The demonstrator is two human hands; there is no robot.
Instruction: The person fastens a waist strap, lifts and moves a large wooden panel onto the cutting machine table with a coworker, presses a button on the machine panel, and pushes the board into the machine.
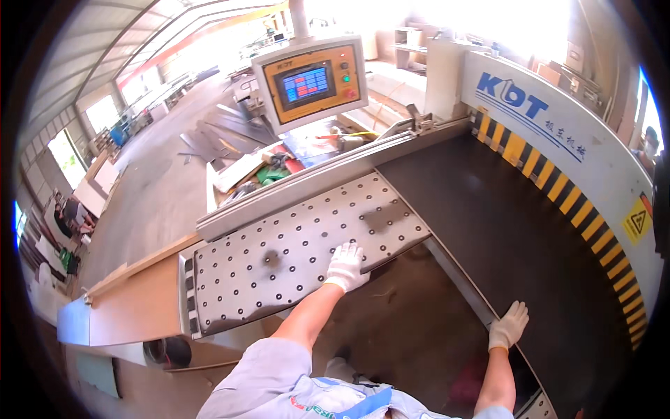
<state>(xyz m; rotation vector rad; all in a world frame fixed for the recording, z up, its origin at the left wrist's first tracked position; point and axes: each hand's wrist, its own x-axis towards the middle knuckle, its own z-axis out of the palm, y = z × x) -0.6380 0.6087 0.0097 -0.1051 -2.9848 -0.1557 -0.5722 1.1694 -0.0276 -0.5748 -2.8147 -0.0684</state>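
Observation:
My left hand (347, 265), in a white knit glove, lies with its fingers stretched out at the front edge of a pale metal table (317, 234) dotted with rows of small dark-ringed holes. It holds nothing. Farther right, my right hand (508, 327), gloved the same way, rests flat on the near edge of a long dark bed (481, 195) of the machine. Its fingers point forward, and nothing shows in them. Dark smudges mark the metal table's top.
A control panel (314, 84) with a lit screen and buttons hangs beyond the table. Behind the fence (335, 178) sits a cluttered tray of tools. At right, a white machine housing (530, 105) carries yellow-black stripes. A wooden board (136, 297) extends left.

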